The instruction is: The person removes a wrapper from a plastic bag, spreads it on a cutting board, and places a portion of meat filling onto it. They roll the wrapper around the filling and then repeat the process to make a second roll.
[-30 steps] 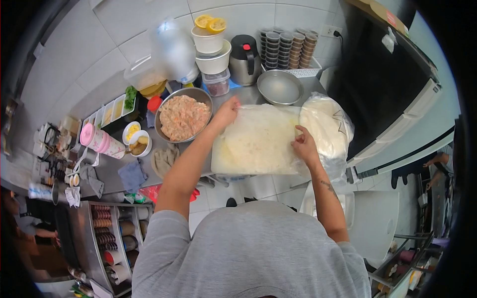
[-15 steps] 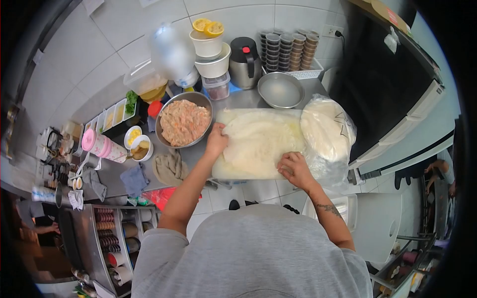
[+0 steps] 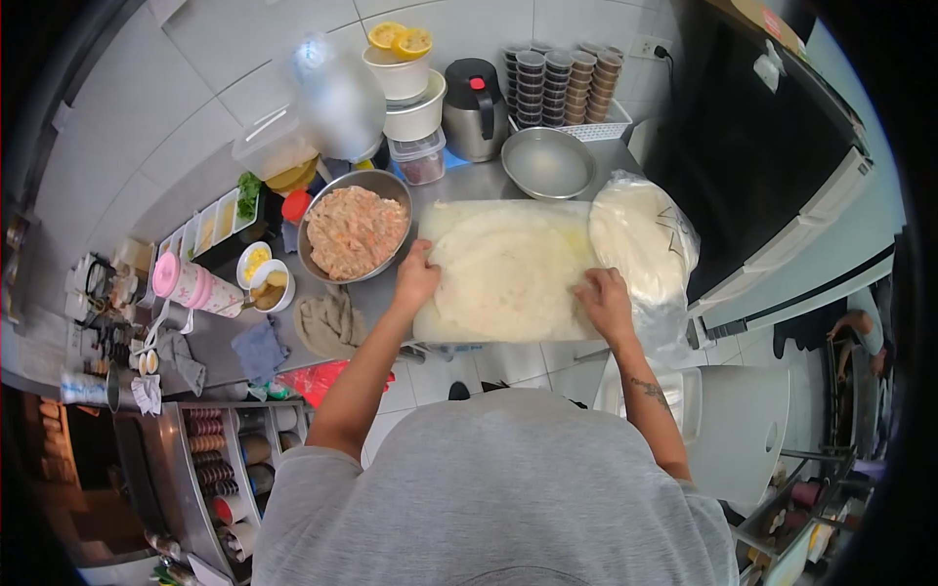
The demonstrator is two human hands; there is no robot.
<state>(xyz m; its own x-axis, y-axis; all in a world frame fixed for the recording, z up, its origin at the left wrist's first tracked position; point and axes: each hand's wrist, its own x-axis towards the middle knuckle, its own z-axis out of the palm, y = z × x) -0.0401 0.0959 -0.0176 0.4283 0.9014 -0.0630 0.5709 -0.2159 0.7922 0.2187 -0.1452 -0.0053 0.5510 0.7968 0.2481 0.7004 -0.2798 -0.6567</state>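
Observation:
A thin, pale dough sheet [image 3: 513, 278] lies spread over a whitish cutting board [image 3: 464, 208] on the metal counter. At the sheet's left edge is my left hand [image 3: 417, 278], fingers bent and closed on the edge. My right hand [image 3: 604, 301] has its fingers curled together at the right edge, with the tips on the sheet. Beyond my left hand stands a metal bowl [image 3: 403, 186] of pinkish minced filling [image 3: 357, 232]. To the right, a clear plastic bag [image 3: 645, 244] holds more round pale sheets.
A shallow metal pan [image 3: 549, 164] with cloudy liquid and a steel jug [image 3: 476, 112] stand behind the board. Left are small bowls [image 3: 269, 283], cloths [image 3: 327, 322] and a pink tumbler [image 3: 195, 285]. A black-fronted appliance [image 3: 752, 166] bounds the right side.
My right hand has moved up and right, from the sheet's lower right part to its right edge. The sheet now reaches farther right. My left hand stays at the left edge.

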